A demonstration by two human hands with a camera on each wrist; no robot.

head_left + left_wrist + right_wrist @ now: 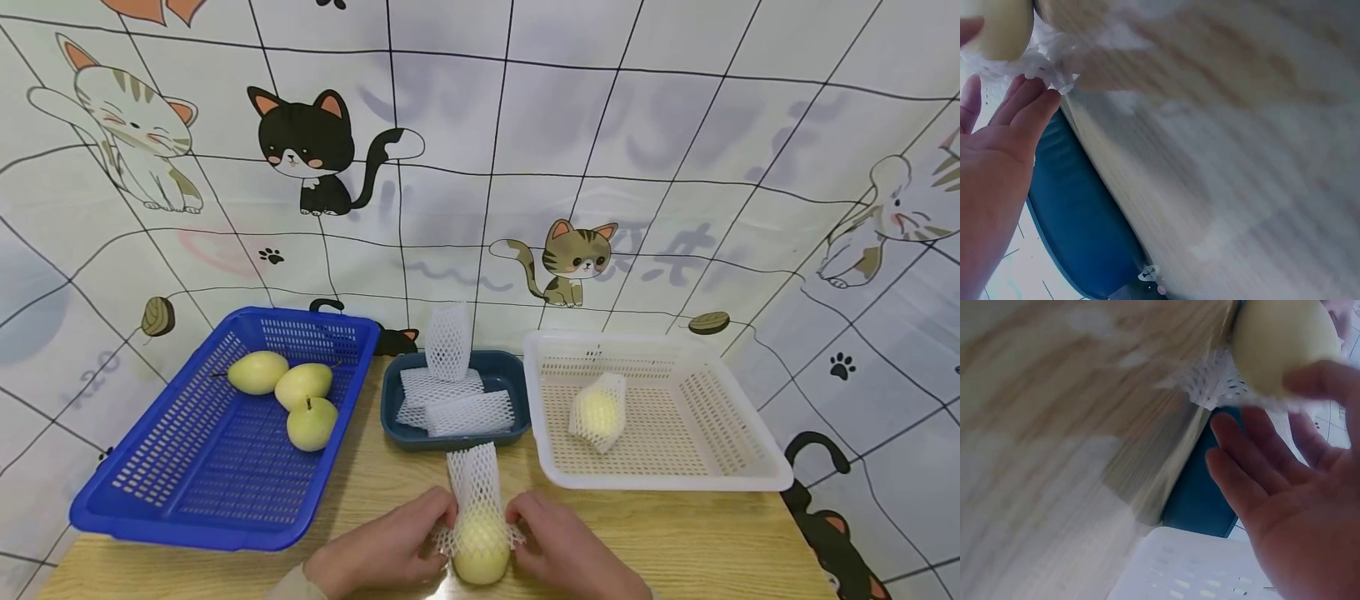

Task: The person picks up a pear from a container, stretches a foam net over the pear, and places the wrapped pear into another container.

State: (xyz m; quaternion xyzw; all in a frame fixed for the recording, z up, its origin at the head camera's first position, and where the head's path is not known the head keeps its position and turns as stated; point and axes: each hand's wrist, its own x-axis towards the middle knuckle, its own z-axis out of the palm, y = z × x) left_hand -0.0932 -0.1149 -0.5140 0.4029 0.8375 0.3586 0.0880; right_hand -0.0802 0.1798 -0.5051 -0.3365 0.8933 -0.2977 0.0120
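A pale yellow-green pear [481,565] sits at the table's front with a white foam net sleeve [476,479] over its upper part. The sleeve's loose end stands up toward the back, while its flared edge rings the fruit. My left hand [390,537] pinches that edge on the left side. On the right, my right hand [572,546] grips the edge, its thumb against the pear [1285,347] in the right wrist view. The bare lower part of the fruit shows between both hands. In the left wrist view, the fingertips [1044,94] lie at the crumpled netting.
A blue basket [225,533] with three pears [303,385] stands at left. Behind the hands, a dark teal tray [457,443] holds several foam sleeves [468,412]. The white basket [667,482] at right contains one netted pear [600,414]. A cat-print sheet [450,208] hangs behind.
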